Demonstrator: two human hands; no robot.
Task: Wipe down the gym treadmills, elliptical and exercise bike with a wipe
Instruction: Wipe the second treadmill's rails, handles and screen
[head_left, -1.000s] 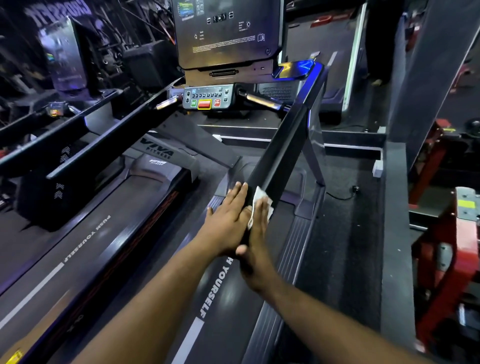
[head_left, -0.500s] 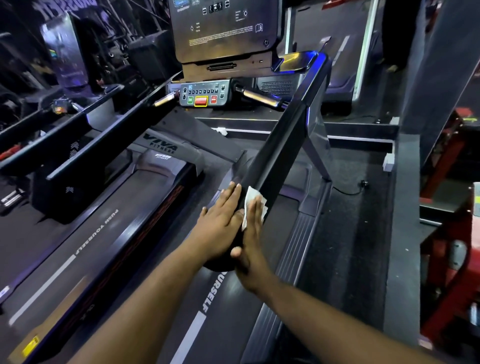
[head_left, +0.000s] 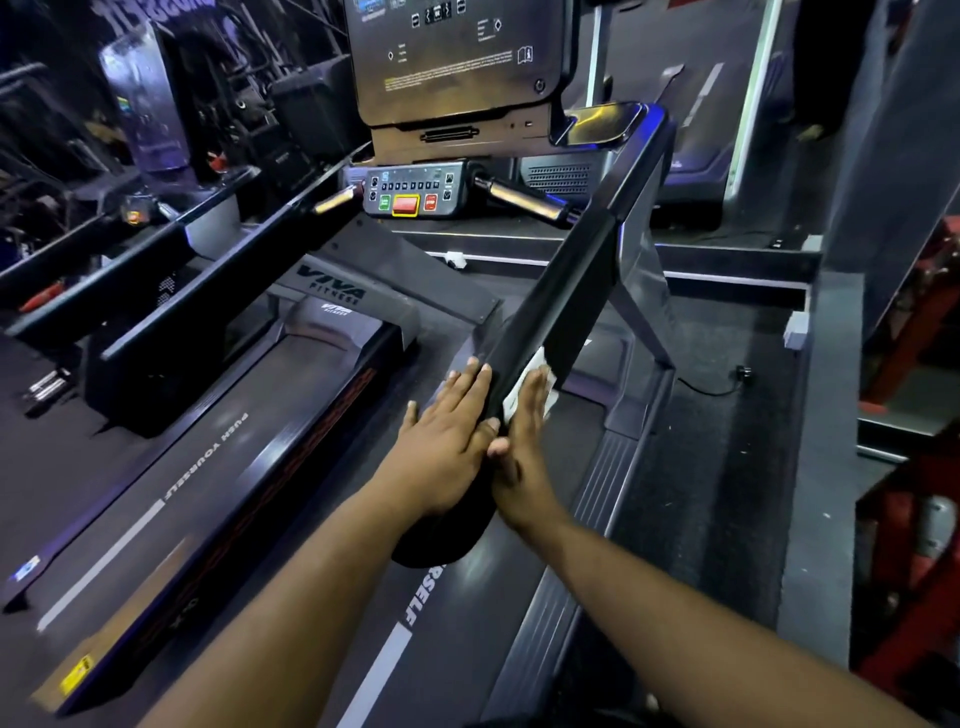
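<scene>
Item: right-side handrail of a treadmill, being wiped.

Hands — the left hand (head_left: 448, 435) lies flat on the inner face of the black handrail (head_left: 558, 306), fingers straight and together, gripping nothing. The right hand (head_left: 524, 441) lies flat on the outer face, fingers straight, pressing the white wipe (head_left: 540, 375) against the rail; the wipe shows only beyond and beside those fingertips. The two thumbs nearly touch over the rail's top edge.

Change — against the frames from half a second and a second ago, both hands and the wipe sit a little further up the rail, away from its rounded near end. Judged from this, the stroke is running from the near end toward the console, and most of this rail, beyond the fingertips, is not yet covered.

Writing, near to far — "RSELF" on the belt (head_left: 415, 597) below the wrists, part of a longer phrase; "PUSH YOURSELF" on the neighbouring belt (head_left: 208, 457), left of the left hand; "VIVA FITNESS" on the motor cover (head_left: 332, 288) beyond the left fingertips.

Beyond — a button panel (head_left: 410, 195) with green, red and yellow-edged keys; above it the console (head_left: 457, 57), its small print too fine to read.
</scene>
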